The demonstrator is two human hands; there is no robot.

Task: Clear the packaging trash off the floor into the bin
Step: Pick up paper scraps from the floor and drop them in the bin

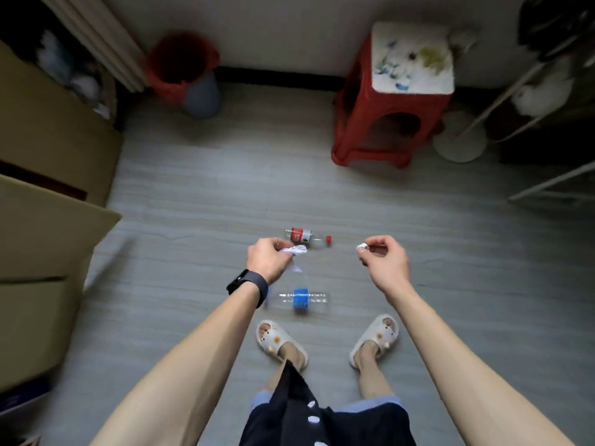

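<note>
My left hand (269, 260) is closed on a crumpled white plastic wrapper (294, 252) that hangs below the fingers. Held level with it to the right, my right hand (384, 260) pinches a small crumpled silvery wad (363, 246) at the fingertips. On the grey floor beyond my hands lies a clear bottle with a red label (301, 235) and a red cap. A clear bottle with a blue label (301, 300) lies on its side just in front of my feet. The bin (185, 72), lined with a red bag, stands at the far wall, left of centre.
A red plastic stool (391, 101) with a white top stands at the far right. Cardboard boxes (42, 175) line the left side. A white rack and a round white base (458, 141) crowd the right edge. Grey floor runs from my feet to the bin.
</note>
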